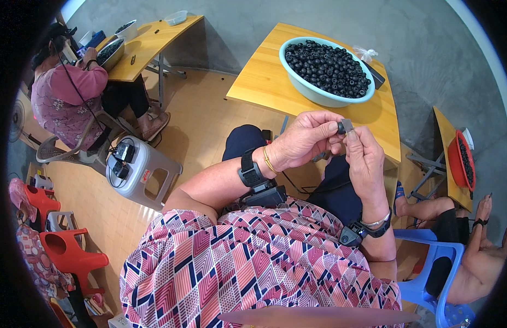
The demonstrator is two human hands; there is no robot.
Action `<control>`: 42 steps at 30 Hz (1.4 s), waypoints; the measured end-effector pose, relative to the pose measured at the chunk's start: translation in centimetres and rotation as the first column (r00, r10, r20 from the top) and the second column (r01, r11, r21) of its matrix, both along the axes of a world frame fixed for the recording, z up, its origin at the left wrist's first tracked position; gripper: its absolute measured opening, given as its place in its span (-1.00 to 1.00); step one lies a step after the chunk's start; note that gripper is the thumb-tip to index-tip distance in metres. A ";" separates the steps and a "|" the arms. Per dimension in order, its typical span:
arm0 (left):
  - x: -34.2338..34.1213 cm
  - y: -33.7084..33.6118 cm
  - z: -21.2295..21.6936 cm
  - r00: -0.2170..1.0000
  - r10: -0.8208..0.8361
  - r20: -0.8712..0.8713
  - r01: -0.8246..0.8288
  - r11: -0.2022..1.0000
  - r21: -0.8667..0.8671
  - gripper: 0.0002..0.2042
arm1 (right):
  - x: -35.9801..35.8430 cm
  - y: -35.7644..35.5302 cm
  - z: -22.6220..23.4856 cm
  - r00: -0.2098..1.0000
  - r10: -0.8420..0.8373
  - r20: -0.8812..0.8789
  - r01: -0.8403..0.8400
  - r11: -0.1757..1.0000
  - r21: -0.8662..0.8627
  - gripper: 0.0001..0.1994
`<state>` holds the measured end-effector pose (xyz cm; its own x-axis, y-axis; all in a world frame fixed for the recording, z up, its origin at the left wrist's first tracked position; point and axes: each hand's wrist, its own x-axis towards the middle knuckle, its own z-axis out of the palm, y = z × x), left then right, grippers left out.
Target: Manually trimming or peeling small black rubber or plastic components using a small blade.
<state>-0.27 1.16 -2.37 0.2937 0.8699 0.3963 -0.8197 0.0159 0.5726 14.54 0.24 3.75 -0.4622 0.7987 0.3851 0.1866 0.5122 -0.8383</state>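
Observation:
My left hand point(311, 135) is raised over my lap, thumb and fingers pinching a small black rubber-like ring point(341, 129). Against it, my right hand point(365, 156) grips a small flat grey metal piece point(348, 125) that looks like a blade; its lower part is hidden by the fingertips. The piece touches or nearly touches the ring. Just beyond both hands, a pale blue basin point(324, 99) full of black rings point(327, 68) stands on a yellow wooden table point(259, 82).
Behind the basin lie a knotted clear plastic bag point(366, 53) and a dark box point(375, 75). To the left are a grey stool point(141, 177) with black devices on it and a person in pink point(73, 93) at another table. Rightward are a red basin point(458, 164) and a blue chair point(442, 262).

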 end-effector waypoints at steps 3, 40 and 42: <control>0.1 0.0 -0.1 1.000 -0.011 0.018 0.011 1.000 0.010 -0.77 | 0.0 0.0 0.0 1.000 -0.004 -0.005 0.004 1.000 -0.011 -0.76; 0.1 -0.2 0.4 0.996 -0.093 -0.017 0.090 0.988 -0.129 -0.82 | -0.3 1.4 -1.6 0.984 -0.169 -0.050 0.160 0.738 0.655 -0.84; 0.4 -0.3 0.4 0.998 -0.046 -0.036 0.039 0.984 -0.175 -0.82 | -0.5 1.6 -2.0 0.979 -0.160 -0.125 0.202 0.700 0.685 -0.84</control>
